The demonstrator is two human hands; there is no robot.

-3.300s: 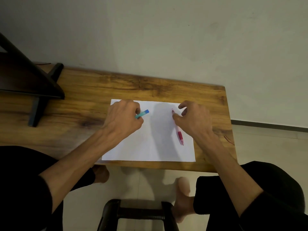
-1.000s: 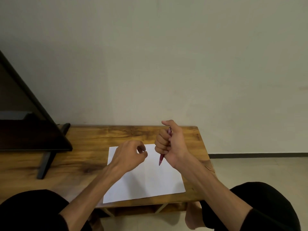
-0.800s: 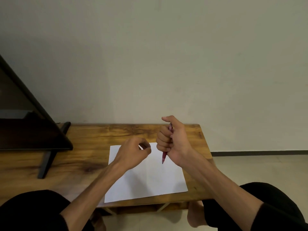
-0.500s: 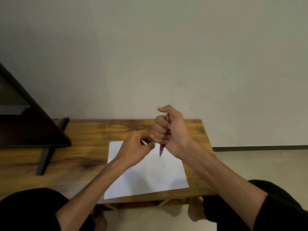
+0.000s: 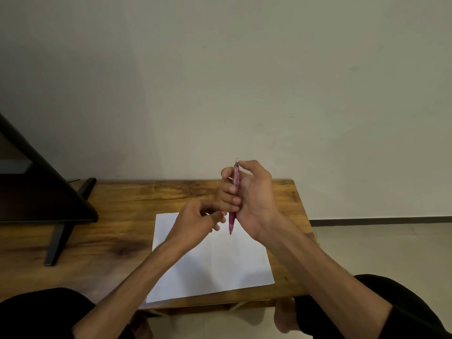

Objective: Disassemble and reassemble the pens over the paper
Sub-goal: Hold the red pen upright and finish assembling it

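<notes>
My right hand (image 5: 253, 199) grips a pink-red pen (image 5: 231, 220) upright above the white paper (image 5: 220, 270), tip pointing down, with the thumb at the pen's top end. My left hand (image 5: 195, 222) hovers just left of the pen's lower section. Its fingers are loosely curled and apart, the fingertips almost at the pen, and I see nothing held in them. The paper lies on the wooden table (image 5: 117, 216). The teal pen is not in view.
A black slanted screen on a stand (image 5: 41, 192) occupies the table's left end, with one leg (image 5: 58, 241) reaching toward the front. A plain wall rises directly behind the table. My knees sit under the near edge, and the table's right edge lies close to the paper.
My right hand picked the pink-red pen up off the paper, raised it upright and loosened its fist. My left hand no longer shows the teal pen and has moved in toward the pen's tip.
</notes>
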